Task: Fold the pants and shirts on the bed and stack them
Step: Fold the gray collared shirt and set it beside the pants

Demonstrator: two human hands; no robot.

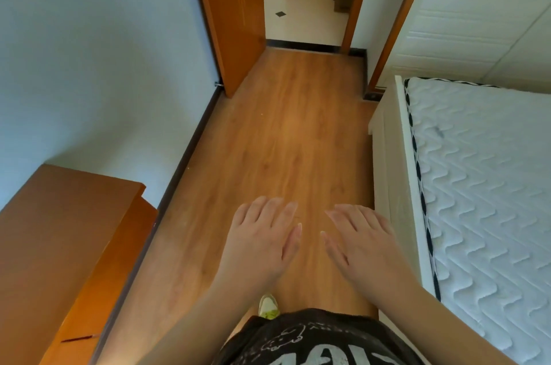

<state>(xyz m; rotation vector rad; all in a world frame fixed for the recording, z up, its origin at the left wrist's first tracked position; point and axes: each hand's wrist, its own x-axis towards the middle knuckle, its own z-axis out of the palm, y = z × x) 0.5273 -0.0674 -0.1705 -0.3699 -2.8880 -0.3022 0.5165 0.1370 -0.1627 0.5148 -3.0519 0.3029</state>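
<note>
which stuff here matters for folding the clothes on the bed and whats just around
For the job:
bed, only bare mattress in view, no pants or shirts visible
left hand, open, holding nothing
right hand, open, holding nothing

Just around:
wooden cabinet
open door
wood floor

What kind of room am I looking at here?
Most likely a home bedroom. A bed with a bare quilted mattress stands on the right, a wooden cabinet on the left, and an open wooden door leads to a tiled hallway. Both hands hang open over the wood floor; no clothes show.
</note>
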